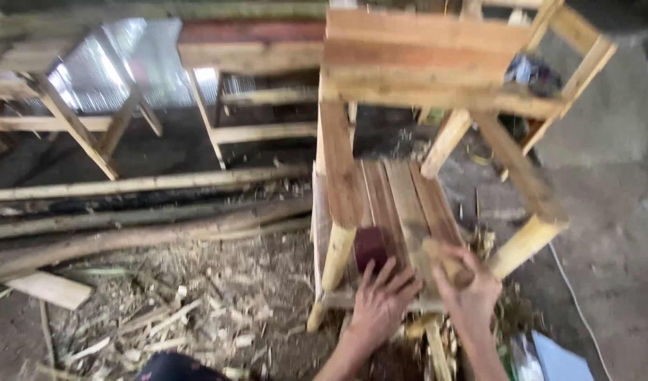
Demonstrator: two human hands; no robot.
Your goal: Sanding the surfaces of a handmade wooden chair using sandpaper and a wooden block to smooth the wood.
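Pressing on the slatted wooden frame [408, 204]: left hand [380, 300] flat, right hand [468, 282] curled.

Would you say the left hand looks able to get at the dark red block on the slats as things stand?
Probably yes: the left hand lies flat on the slats, its fingertips just below the dark red block, with nothing between them.

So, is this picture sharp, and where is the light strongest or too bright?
Head view: soft all over with motion blur, worst on both hands, left hand and right hand, and on the wooden frame; the brightest spot is glare on the shiny sheet at upper left; the ground under the poles lies in dim shade.
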